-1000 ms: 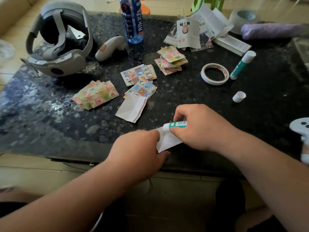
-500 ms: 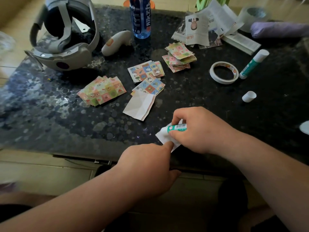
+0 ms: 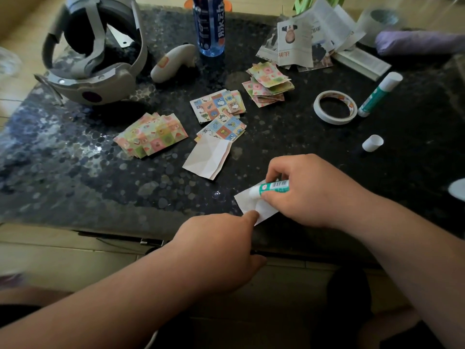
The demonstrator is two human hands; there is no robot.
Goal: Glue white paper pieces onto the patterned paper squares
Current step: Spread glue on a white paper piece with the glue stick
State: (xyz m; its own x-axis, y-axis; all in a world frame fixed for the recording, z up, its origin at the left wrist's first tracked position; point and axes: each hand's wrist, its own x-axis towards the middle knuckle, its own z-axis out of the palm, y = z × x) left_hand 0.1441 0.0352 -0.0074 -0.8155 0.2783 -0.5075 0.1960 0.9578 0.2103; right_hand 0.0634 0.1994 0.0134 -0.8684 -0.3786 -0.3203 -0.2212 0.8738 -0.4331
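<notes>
Two grips near the desk (image 3: 75,177) edge. Right grip (image 3: 314,192) curled round the glue stick (image 3: 273,188), tip down on the white paper piece (image 3: 247,206); left grip (image 3: 221,248), forefinger straight, pinning its near corner, probably against sliding. Patterned paper squares (image 3: 151,134) stacked beyond, within reach.

One head-worn wide-angle view looks forward and steeply down across the dark tabletop (image 3: 75,172) from its near edge. The left hand (image 3: 221,250) and right hand (image 3: 309,192) sit close below the lens, the tabletop's far side reaching the frame's top.
</notes>
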